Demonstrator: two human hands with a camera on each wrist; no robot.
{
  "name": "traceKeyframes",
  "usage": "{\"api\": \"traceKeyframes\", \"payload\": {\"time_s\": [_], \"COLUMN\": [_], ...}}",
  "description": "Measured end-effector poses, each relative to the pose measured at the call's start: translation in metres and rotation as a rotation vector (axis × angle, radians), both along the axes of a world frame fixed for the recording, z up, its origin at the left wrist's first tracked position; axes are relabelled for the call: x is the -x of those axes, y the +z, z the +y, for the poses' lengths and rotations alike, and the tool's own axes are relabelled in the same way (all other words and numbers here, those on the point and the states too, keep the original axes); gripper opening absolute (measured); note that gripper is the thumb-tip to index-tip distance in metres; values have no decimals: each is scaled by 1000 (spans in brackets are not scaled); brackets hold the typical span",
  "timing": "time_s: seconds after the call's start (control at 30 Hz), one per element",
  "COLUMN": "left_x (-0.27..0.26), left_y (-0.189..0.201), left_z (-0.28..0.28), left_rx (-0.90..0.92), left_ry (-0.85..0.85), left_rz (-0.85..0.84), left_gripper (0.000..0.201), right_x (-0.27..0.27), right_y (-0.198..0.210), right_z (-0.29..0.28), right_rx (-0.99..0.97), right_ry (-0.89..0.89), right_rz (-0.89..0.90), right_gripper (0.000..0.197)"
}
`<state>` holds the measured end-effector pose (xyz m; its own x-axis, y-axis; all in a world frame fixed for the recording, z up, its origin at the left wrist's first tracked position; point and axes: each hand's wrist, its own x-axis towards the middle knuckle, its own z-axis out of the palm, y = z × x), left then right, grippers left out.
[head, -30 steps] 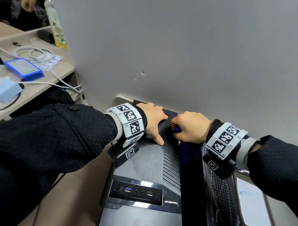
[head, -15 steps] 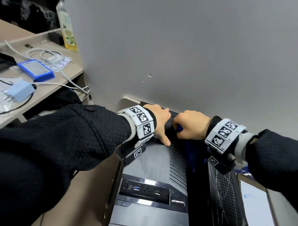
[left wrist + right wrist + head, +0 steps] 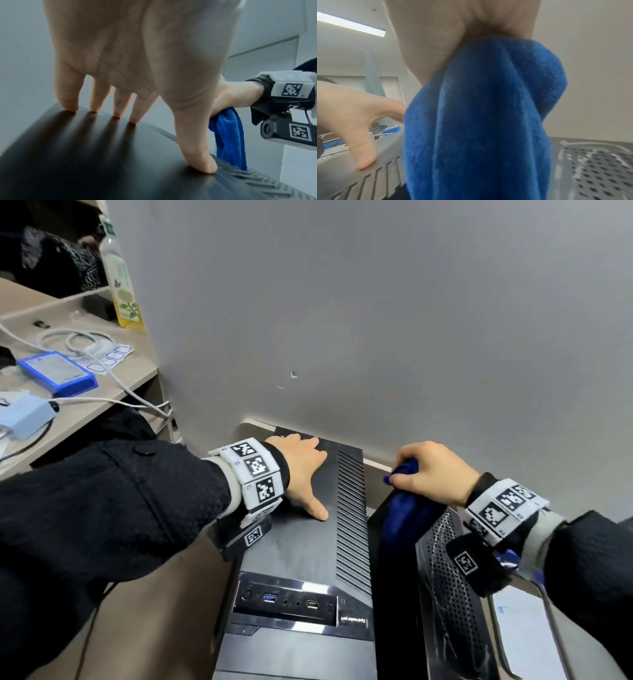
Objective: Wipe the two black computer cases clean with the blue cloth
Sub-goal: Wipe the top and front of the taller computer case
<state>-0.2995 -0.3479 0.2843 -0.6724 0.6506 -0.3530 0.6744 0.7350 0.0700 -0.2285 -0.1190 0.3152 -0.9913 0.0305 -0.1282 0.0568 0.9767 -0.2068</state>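
Two black computer cases stand side by side against the grey wall. The left case [image 3: 301,546] has a slotted vent along its top. My left hand [image 3: 305,470] lies flat on its rear top, fingers straight, fingertips [image 3: 118,115] and thumb pressing the surface [image 3: 85,155]. The right case [image 3: 448,594] has a perforated top [image 3: 594,169]. My right hand [image 3: 431,474] grips the blue cloth [image 3: 400,518] above the gap between the cases. The bunched cloth [image 3: 479,121] hangs down from the fist; in the left wrist view the cloth [image 3: 228,138] hangs behind my thumb.
A desk [image 3: 113,385] at the left holds a blue box [image 3: 56,373], a white cable, a light-blue adapter [image 3: 24,412] and a bottle [image 3: 120,278]. A white sheet [image 3: 524,635] lies right of the cases. The wall [image 3: 376,320] stands directly behind both cases.
My right hand has lifted off the left case's vent and moved right with the cloth, which now hangs freely. The left hand has flattened and slid toward the rear of the case.
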Motion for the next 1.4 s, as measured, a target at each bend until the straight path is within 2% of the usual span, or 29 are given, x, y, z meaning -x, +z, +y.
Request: {"api": "traceKeyframes", "payload": {"time_s": [0.23, 0.43, 0.57, 0.7, 0.8, 1.0, 1.13, 1.23, 1.4], "left_x": [-4, -5, -4, -6, -6, -6, -5, -6, -8], "left_y": [-2, -8, -8, -11, -11, -12, -13, -14, -10], "left_z": [-7, -10, -10, -12, -12, -12, -12, -10, -9], "left_rx": [-40, -24, -22, -32, -47, -57, -54, -57, -42], "left_ry": [16, 28, 7, 22, 26, 18, 18, 13, 27], "left_rz": [46, 73, 94, 91, 84, 88, 93, 98, 102], "left_gripper": [120, 125, 120, 123, 123, 119, 120, 116, 115], "right_x": [7, 31, 52, 50, 43, 59, 46, 48, 63], "right_y": [-16, -26, -17, -19, -17, -16, -8, -7, -12], "right_z": [-12, -40, -54, -49, -40, -63, -48, -58, -74], "right_rx": [119, -124, -123, -157, -242, -284, -403, -494, -416], "right_ry": [58, 121, 130, 112, 142, 217, 249, 313, 321], "right_rz": [8, -43, -96, -79, -109, -83, -162, -156, -78], "right_gripper": [9, 13, 11, 10, 11, 13, 15, 11, 14]}}
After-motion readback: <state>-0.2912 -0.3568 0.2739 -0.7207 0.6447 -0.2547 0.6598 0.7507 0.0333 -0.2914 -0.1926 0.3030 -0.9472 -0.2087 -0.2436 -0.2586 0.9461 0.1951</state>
